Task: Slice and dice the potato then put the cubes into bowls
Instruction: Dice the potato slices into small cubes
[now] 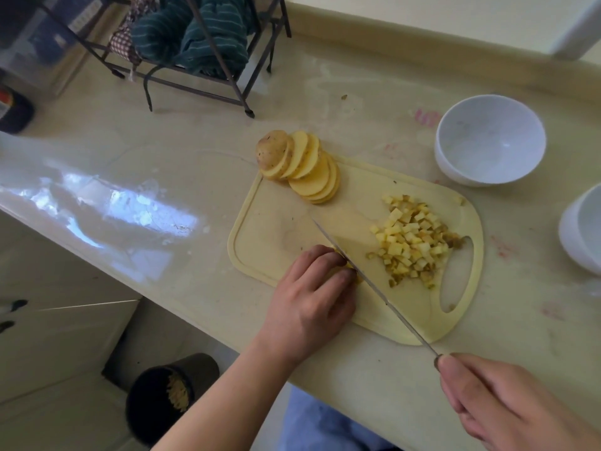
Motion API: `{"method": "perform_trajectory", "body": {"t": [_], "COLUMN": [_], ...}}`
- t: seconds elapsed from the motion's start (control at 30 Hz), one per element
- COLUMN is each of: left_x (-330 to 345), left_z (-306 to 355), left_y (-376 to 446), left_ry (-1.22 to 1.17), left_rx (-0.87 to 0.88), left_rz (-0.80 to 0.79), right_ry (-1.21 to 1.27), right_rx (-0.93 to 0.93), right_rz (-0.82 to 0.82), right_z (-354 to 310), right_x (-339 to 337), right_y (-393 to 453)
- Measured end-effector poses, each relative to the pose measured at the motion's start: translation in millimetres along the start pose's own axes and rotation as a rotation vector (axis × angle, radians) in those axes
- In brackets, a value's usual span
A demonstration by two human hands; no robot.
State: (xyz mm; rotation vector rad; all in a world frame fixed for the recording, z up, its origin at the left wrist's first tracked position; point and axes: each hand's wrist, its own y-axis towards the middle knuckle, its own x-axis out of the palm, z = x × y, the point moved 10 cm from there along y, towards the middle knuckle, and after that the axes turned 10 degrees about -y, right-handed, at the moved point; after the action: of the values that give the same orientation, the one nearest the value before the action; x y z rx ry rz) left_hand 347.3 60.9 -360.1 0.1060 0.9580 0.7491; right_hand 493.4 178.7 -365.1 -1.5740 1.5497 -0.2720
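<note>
- Pale yellow plastic is the cutting board [283, 229] under our hands, and it lies on the glossy cream counter [195, 131].
- Our left hand [312, 297] has its fingers curled down on a small piece of potato [349, 266] at the near edge of the board; the hand covers most of it.
- Our right hand [497, 398] is closed around the handle of the knife [367, 281]. The handle itself is hidden inside the hand.
- The thin blade goes from the right hand forward and to the left, and it meets the potato piece just beside the left fingertips.
- To the right of the left hand, across the blade, a heap of potato cubes [413, 239] lies on the board, near its handle hole.
- Ahead of the left hand, a row of potato slices [309, 170] leans together at the far corner of the board, and the skin end is at the far-left.
- Beyond the cubes, two white bowls stand on the counter: one bowl [487, 141] far ahead of the right hand, the second bowl [579, 229] at the right edge, only partly visible.
</note>
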Motion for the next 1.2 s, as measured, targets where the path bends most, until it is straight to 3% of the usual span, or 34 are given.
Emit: {"method": "perform_trajectory", "body": {"t": [0.63,0.83,0.97,1.2], "left_x": [-3,-4,-4,-9], "left_z": [1,1,-1,-2], "left_y": [7,7,5,-4], "left_ry": [-0.022,-0.013,-0.025,-0.027], "left_rx": [0.015,0.008,-0.012,-0.004], "left_rz": [0.031,0.034,0.033,0.053], "right_ry": [-0.047,0.048,0.173,0.197], "right_rx": [-0.105,-0.027,0.078,0.033], "right_rz": [0.052,0.129,0.038,-0.030], "right_z": [-12,3,20,6], "right_x": [-1,-12,-9,-3], "right_y": [25,19,18,10]}}
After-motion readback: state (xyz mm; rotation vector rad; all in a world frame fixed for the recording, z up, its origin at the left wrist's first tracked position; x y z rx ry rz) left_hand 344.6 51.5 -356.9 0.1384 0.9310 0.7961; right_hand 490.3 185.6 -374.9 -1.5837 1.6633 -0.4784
